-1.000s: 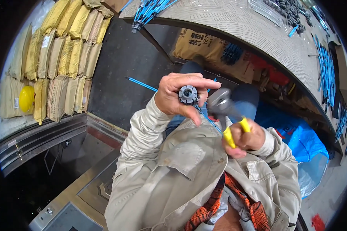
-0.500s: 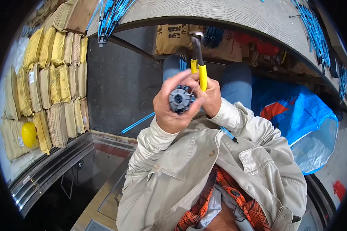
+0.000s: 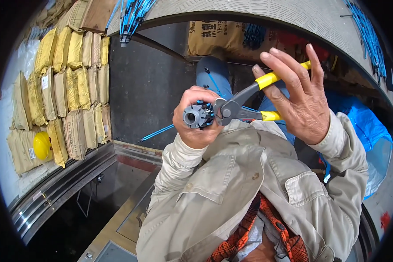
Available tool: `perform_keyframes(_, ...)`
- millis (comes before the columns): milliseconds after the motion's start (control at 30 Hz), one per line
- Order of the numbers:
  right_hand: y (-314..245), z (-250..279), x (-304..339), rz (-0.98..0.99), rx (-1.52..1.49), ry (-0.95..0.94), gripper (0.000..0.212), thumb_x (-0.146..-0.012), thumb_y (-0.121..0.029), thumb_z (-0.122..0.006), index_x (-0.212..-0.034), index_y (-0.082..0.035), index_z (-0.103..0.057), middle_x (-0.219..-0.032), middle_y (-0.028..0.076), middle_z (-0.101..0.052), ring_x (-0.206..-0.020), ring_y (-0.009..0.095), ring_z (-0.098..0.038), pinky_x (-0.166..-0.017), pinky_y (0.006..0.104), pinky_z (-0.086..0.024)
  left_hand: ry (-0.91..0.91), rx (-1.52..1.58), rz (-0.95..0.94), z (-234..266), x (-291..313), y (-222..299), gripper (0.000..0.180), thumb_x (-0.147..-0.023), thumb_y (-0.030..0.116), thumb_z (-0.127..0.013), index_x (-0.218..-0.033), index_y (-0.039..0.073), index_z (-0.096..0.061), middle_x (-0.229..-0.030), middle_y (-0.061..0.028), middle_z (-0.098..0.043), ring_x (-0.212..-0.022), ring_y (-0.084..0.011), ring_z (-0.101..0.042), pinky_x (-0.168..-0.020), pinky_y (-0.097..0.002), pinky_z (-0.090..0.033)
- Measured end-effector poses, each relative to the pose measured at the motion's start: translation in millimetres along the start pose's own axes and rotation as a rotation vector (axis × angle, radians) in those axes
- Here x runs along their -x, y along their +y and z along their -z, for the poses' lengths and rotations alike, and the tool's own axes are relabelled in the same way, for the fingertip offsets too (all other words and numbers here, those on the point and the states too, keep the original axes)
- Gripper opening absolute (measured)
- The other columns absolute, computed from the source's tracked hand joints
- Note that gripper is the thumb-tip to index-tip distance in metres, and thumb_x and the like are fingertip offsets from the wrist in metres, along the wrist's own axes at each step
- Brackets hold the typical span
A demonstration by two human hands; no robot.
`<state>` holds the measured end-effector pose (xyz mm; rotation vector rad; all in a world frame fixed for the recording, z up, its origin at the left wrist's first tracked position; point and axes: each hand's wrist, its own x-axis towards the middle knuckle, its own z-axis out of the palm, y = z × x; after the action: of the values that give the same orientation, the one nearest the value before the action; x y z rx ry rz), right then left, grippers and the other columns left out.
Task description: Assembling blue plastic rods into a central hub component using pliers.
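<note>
My left hand (image 3: 192,139) is closed around a bundle of dark grey ribbed plastic ends (image 3: 196,116) with a round hole facing up. The rest of the bundle is mostly hidden. The jaws of end-cutting pliers (image 3: 242,101) with yellow grips meet the bundle's right side, by a thin white strand. My right hand (image 3: 305,105) holds the pliers loosely, with the handles spread apart, fingers stretched over the upper grip and the palm side near the lower one. A thin blue tube (image 3: 213,81) with a black tip sticks up behind my left hand.
Yellow and tan paper sacks (image 3: 74,87) are stacked at the left, with a yellow hard hat (image 3: 42,146). A table edge (image 3: 249,22) arches across the far side, carrying bundles of blue tubes (image 3: 134,19). A blue plastic bag (image 3: 371,126) stands at the right.
The pliers have swung from pointing away to pointing left, jaws now at the bundle. My right hand has moved right and its fingers have spread; the bundle has tilted slightly.
</note>
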<state>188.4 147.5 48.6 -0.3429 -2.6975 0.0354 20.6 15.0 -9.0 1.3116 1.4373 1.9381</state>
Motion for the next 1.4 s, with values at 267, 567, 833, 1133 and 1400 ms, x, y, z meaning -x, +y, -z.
perform_keyframes(267, 2.6, 28.0, -15.7, 0.098, 0.133, -0.155, 0.034, -0.075, -0.009, -0.062, -0.108, -0.008, -0.059, -0.116, 0.011, -0.05, -0.101, 0.024, -0.052, -0.095, 0.0395, -0.036, -0.005, -0.053, -0.006, 2.0, 2.6, 2.1, 0.034, -0.053, -0.003, -0.066, -0.084, 0.004, -0.052, -0.077, -0.0091, -0.059, -0.064, -0.0175, -0.052, -0.061, -0.0285, -0.044)
perform_keyframes(567, -28.4, -14.8, 21.7, -0.128, -0.119, -0.124, 0.026, -0.071, -0.008, -0.067, -0.096, -0.005, -0.062, -0.109, 0.012, -0.053, -0.09, 0.023, -0.053, -0.075, 0.0312, -0.042, 0.029, -0.012, -0.007, 4.4, -0.6, -1.9, 0.036, -0.053, -0.003, -0.065, -0.086, 0.004, -0.052, -0.079, -0.0102, -0.059, -0.064, -0.0179, -0.053, -0.062, -0.0274, -0.044)
perform_keyframes(833, 19.0, -22.8, -31.6, 0.151, 0.45, 0.474, 0.03, -0.073, -0.023, -0.072, -0.1, -0.022, -0.059, -0.118, -0.007, -0.053, -0.111, 0.014, -0.05, -0.105, 0.0416, -0.023, -0.094, -0.079, 0.049, 9.1, -9.1, 8.0, 0.036, -0.054, -0.004, -0.063, -0.088, 0.003, -0.053, -0.078, -0.01, -0.059, -0.064, -0.0173, -0.053, -0.062, -0.0259, -0.044)
perform_keyframes(1133, 18.1, -55.2, -36.7, 0.135, 0.535, 0.701, 0.044, -0.071, -0.029, -0.074, -0.109, -0.026, -0.052, -0.121, -0.012, -0.049, -0.115, 0.012, -0.046, -0.108, 0.048, -0.014, -0.101, -0.026, 0.079, 17.3, -11.8, 6.7, 0.034, -0.056, -0.005, -0.062, -0.088, 0.003, -0.053, -0.078, -0.0096, -0.059, -0.064, -0.016, -0.051, -0.061, -0.0252, -0.043)
perform_keyframes(1400, 12.1, -62.6, -22.6, 0.069, 0.511, 0.649, 0.041, -0.072, -0.027, -0.073, -0.107, -0.025, -0.051, -0.119, -0.012, -0.049, -0.112, 0.012, -0.048, -0.109, 0.0471, -0.011, -0.076, -0.018, 0.091, 11.1, -15.4, 5.4, 0.032, -0.057, -0.005, -0.062, -0.087, 0.003, -0.053, -0.078, -0.0089, -0.058, -0.063, -0.0153, -0.05, -0.06, -0.0251, -0.042)
